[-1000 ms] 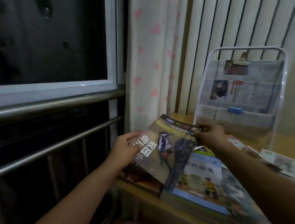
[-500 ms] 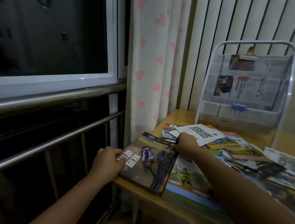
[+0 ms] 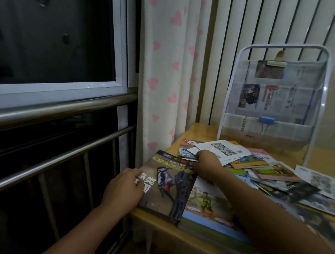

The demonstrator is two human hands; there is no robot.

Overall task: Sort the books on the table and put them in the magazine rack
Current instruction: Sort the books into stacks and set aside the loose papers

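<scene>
Magazine rack stood well beyond our right hand. Scattered books lay right of it. Bird book overhung the table edge; left hand rested on its cover, right gripped its top corner. We judged it could slide off.

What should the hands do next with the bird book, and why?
Probably lift the bird book off the table and carry it toward the magazine rack. The left hand rests on its left edge and the right hand is at its top right corner, so both sides seem covered. The rack stands upright behind the scattered pile, and its front pocket looks free.
</scene>
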